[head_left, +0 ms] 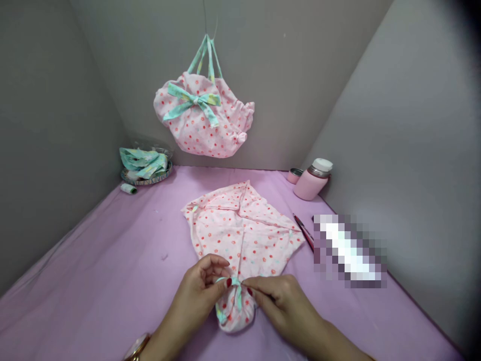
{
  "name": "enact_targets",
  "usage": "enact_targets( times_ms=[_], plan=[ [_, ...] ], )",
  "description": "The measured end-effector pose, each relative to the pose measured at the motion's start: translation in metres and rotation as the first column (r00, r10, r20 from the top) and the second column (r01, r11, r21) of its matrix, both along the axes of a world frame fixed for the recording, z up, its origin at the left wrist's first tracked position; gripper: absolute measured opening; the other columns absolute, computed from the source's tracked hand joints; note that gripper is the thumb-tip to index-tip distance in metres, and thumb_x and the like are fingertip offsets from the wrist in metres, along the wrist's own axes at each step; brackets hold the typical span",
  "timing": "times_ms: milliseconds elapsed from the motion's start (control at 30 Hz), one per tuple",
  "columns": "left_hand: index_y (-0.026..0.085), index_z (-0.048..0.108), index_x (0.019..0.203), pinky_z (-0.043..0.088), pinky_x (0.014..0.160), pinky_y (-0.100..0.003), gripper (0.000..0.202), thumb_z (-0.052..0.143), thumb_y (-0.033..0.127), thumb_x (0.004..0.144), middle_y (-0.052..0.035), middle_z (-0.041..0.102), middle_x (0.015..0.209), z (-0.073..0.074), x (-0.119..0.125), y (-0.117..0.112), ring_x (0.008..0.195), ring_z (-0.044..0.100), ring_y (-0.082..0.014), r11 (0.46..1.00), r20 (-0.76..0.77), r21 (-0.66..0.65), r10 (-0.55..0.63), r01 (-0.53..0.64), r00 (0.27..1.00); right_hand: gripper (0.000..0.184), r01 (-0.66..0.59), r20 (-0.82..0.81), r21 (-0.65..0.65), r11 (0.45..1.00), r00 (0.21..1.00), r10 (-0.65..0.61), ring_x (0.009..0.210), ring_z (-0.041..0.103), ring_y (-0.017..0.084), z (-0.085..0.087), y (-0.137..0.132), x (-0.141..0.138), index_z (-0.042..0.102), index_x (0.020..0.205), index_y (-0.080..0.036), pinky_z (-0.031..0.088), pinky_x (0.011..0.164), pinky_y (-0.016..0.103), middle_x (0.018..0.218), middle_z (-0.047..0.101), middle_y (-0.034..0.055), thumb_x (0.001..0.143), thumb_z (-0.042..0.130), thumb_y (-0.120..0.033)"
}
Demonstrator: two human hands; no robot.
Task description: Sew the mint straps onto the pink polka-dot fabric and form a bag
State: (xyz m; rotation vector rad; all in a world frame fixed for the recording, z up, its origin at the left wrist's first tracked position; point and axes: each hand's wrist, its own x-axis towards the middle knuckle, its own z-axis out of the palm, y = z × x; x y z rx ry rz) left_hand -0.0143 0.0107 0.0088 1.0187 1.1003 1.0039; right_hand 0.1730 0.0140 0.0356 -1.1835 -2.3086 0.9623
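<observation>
Our pale pink cotton cloth [221, 230] is scattered with little red and coral flower-like spots, set against the mint-green fabric ribbon [239, 296] with its yellow tints. We find the same red spotting on the hanging, rounded pink fabric bag [206, 141], whose mint-green cloth bow [195, 102] shows yellow patches. Our flat fabric tablecloth [112, 281] is plain lilac, our smooth panel walls [281, 90] plain grey. The rounded pink bottle [308, 185] wears a white lid [323, 164]. Our left hand [210, 276] and right hand [282, 297] show red nail polish.
</observation>
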Motion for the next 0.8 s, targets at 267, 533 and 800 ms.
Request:
enact_targets(
  times_ms=[267,533,800],
  plan=[
    [0.017,0.053,0.088,0.045,0.063,-0.027,0.017,0.057,0.014,0.071,-0.0031,0.062,0.081,0.001,-0.001,-0.002,0.07,0.058,-0.0142,0.999,-0.054,0.035,-0.015,0.016,0.998,0.028,-0.015,0.013,-0.008,1.0,1.0,0.015,0.063,0.059,0.012,0.0,0.0,0.0,0.067,0.084,-0.019,0.04,0.06,0.018,0.072,0.068,0.0016,0.089,0.039,-0.018],
    [0.021,0.055,0.091,0.044,0.06,-0.025,0.017,0.048,0.012,0.078,-0.002,0.064,0.081,0.004,-0.002,-0.01,0.069,0.058,-0.0152,0.973,-0.301,0.186,-0.074,0.134,0.951,0.029,-0.03,0.025,-0.02,0.999,0.999,0.03,0.065,0.061,0.013,-0.002,0.001,-0.001,0.067,0.084,-0.02,0.04,0.06,0.019,0.074,0.068,0.002,0.088,0.039,-0.019],
    [0.022,0.057,0.089,0.043,0.057,-0.022,0.017,0.048,0.012,0.079,0.0003,0.063,0.075,0.011,-0.003,-0.012,0.063,0.057,-0.0132,0.947,-0.414,0.258,-0.072,0.193,0.907,0.029,-0.016,-0.03,-0.039,0.999,0.999,0.015,0.065,0.061,0.013,-0.001,-0.001,-0.002,0.069,0.087,-0.021,0.042,0.062,0.019,0.075,0.069,0.0015,0.088,0.04,-0.02]
  ],
)
